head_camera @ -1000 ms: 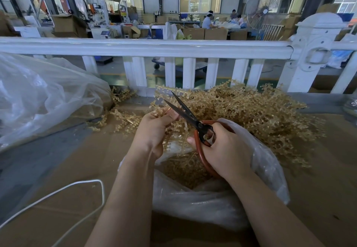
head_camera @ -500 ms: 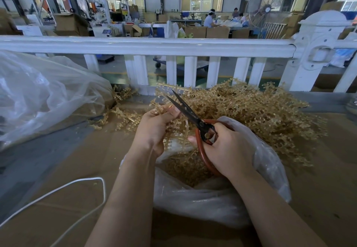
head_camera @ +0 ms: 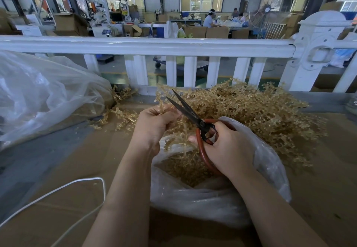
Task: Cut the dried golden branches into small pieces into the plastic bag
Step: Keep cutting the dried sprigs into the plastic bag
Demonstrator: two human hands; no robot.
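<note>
Between the parted blades of the red-handled black scissors, gripped by the right hand, lies the dried golden branch pinched by the left hand, hanging over the clear plastic bag.

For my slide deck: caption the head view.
Left hand holds a golden branch; right hand opens scissors above plastic bag.

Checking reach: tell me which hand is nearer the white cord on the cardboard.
Left. The left hand is up and right of the white cord; the right hand is farther right.
</note>
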